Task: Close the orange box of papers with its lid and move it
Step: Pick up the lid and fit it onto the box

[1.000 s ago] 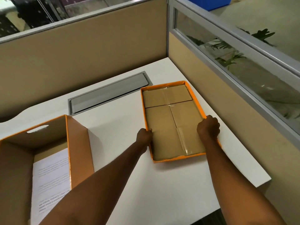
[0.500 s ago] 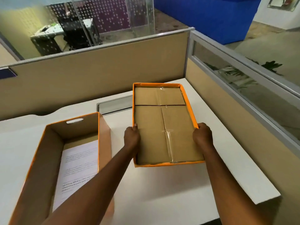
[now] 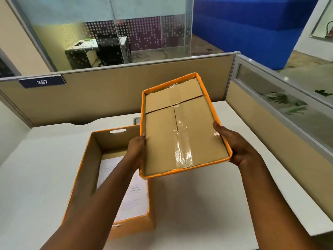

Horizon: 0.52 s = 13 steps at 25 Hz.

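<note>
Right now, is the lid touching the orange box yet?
Apart. The head view shows the lid held up by the left hand and right hand, inside facing up, above and right of the open box.

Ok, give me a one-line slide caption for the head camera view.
Both hands, left hand and right hand, hold the orange lid inside-up, tilted above the open orange box of papers.

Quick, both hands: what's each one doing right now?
Left hand: closed on the lid's left edge.
Right hand: closed on the lid's right edge.
</note>
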Each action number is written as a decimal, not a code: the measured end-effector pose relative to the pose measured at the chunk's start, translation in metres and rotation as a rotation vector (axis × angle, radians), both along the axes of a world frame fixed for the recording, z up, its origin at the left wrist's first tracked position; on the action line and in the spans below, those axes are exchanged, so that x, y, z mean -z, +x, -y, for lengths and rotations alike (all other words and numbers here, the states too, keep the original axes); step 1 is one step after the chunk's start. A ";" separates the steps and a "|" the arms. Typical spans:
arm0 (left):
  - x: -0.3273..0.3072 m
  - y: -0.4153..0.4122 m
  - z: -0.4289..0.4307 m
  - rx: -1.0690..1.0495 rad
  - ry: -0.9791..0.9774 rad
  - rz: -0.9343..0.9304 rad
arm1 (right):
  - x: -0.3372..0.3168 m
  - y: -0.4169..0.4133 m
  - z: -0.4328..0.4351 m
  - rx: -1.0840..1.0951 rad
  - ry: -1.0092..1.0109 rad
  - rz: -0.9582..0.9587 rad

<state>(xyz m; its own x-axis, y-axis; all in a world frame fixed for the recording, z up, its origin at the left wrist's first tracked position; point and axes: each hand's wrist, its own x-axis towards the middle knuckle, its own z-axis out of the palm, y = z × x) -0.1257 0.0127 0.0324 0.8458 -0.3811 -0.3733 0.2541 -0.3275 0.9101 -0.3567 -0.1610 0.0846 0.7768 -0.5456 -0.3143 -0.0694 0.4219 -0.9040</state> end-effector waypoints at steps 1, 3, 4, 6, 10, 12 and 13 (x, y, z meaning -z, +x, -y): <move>-0.007 0.021 -0.037 -0.004 -0.028 -0.021 | -0.008 0.023 -0.040 0.022 -0.019 0.027; -0.020 0.052 -0.084 0.086 0.012 0.098 | -0.034 0.056 -0.096 0.053 -0.064 0.081; -0.027 0.052 -0.081 0.101 0.045 0.175 | -0.048 0.056 -0.101 0.075 -0.084 0.120; -0.054 0.043 -0.085 0.061 0.099 0.401 | -0.072 0.062 -0.115 0.124 -0.188 0.081; -0.122 0.041 -0.116 0.269 -0.143 0.411 | -0.115 0.098 -0.189 0.202 -0.542 -0.088; -0.156 0.035 -0.131 0.476 -0.300 0.140 | -0.126 0.120 -0.229 0.231 -0.790 -0.227; -0.168 0.031 -0.136 0.555 -0.333 0.093 | -0.132 0.130 -0.248 0.252 -0.899 -0.283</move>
